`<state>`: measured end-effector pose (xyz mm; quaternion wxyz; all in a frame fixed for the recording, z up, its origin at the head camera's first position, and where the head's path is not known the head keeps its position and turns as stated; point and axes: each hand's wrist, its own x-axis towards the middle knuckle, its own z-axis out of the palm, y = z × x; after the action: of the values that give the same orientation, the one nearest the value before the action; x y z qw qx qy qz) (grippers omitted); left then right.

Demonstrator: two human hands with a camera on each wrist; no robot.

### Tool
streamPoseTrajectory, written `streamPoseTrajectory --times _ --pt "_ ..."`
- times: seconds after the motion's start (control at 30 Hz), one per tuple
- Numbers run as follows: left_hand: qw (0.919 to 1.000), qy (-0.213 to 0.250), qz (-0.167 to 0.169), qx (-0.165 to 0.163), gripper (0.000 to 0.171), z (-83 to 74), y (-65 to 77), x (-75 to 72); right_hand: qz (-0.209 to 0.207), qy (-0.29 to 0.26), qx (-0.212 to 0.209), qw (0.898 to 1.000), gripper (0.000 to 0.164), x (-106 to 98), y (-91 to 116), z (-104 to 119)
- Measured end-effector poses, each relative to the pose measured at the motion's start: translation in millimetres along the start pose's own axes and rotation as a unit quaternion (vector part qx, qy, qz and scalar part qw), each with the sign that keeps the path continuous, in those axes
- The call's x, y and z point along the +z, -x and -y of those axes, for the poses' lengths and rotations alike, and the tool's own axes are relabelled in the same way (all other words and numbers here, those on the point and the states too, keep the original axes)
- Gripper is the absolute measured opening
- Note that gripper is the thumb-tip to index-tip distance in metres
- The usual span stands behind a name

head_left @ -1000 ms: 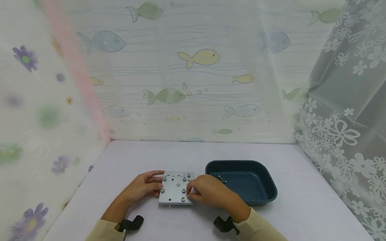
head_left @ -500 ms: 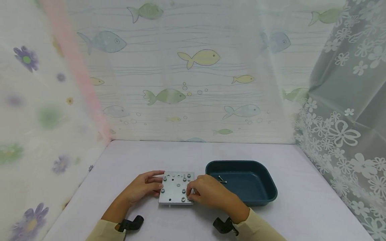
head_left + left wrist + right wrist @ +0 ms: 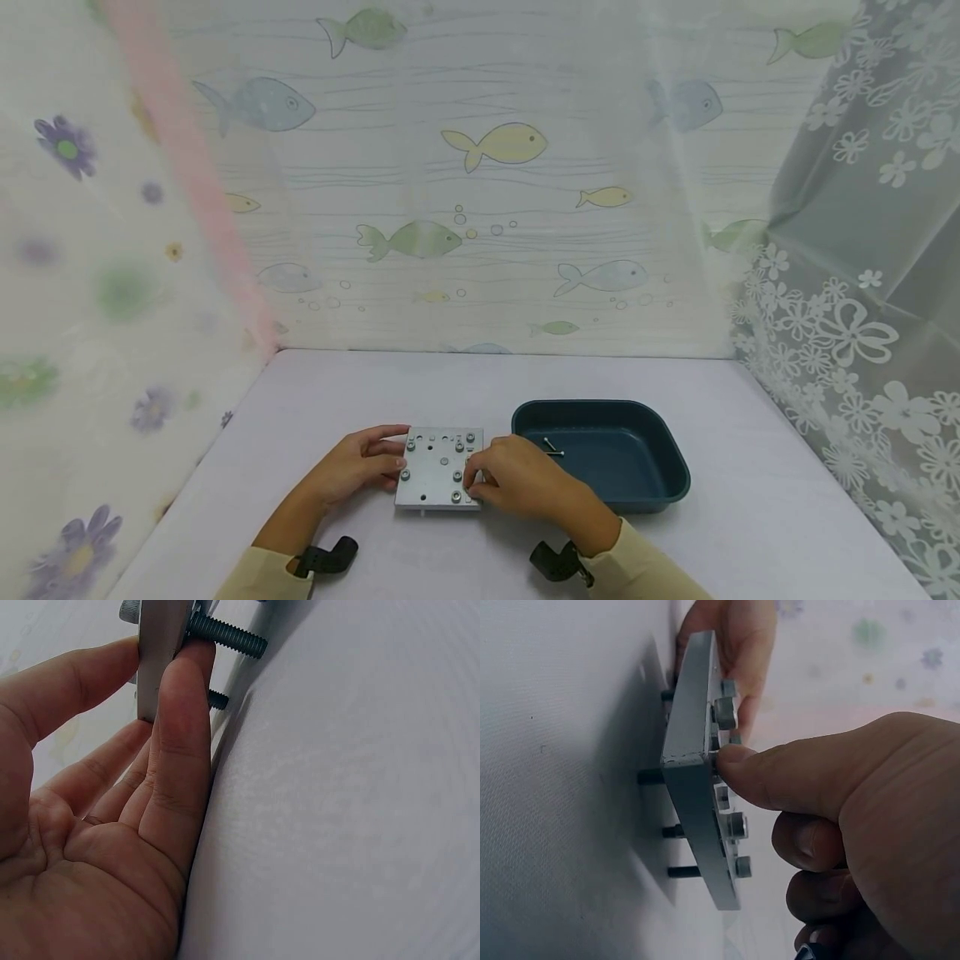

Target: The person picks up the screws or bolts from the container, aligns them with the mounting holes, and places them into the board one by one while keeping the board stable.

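Note:
A flat silver metal plate (image 3: 429, 483) is raised off the white table, studded with several socket-head bolts (image 3: 737, 825). Threaded shanks (image 3: 229, 635) stick out beneath it. My left hand (image 3: 352, 471) grips the plate's left edge, thumb on the top face and fingers under it. At the plate's near right corner, my right hand (image 3: 525, 479) has thumb and forefinger together on a bolt. The thumb (image 3: 780, 771) mostly covers that bolt's head in the right wrist view, and the remaining fingers are curled in.
To the right stands a dark blue tray (image 3: 600, 402) with a few thin screws (image 3: 552, 452) at its left side. A white cloth covers the table (image 3: 390, 387). Patterned curtains (image 3: 495, 275) hang behind and at both sides.

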<state>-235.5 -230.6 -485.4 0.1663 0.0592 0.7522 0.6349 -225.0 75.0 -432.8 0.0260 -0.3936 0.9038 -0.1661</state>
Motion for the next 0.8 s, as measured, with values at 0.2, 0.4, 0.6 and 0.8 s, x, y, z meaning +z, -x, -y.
streamPoseTrajectory --times 0.2,0.4,0.6,0.8 --pt "1.0 -0.003 -0.006 -0.005 0.073 0.9 -0.4 -0.3 0.011 -0.034 0.008 0.999 0.009 -5.3 0.1 -1.7" --pt "0.9998 0.003 -0.012 -0.013 0.073 3.7 -2.2 0.1 -0.011 -0.081 0.01 0.997 0.012 -19.2 4.1 -12.8" --pt "0.9998 0.005 -0.013 -0.016 0.073 4.4 -1.5 1.0 -0.022 -0.122 0.025 0.992 0.011 -43.2 13.9 -36.4" --pt "0.9999 0.004 -0.005 -0.01 0.074 1.0 -0.6 0.1 -0.003 -0.146 0.045 0.988 0.013 -65.9 25.5 -70.6"
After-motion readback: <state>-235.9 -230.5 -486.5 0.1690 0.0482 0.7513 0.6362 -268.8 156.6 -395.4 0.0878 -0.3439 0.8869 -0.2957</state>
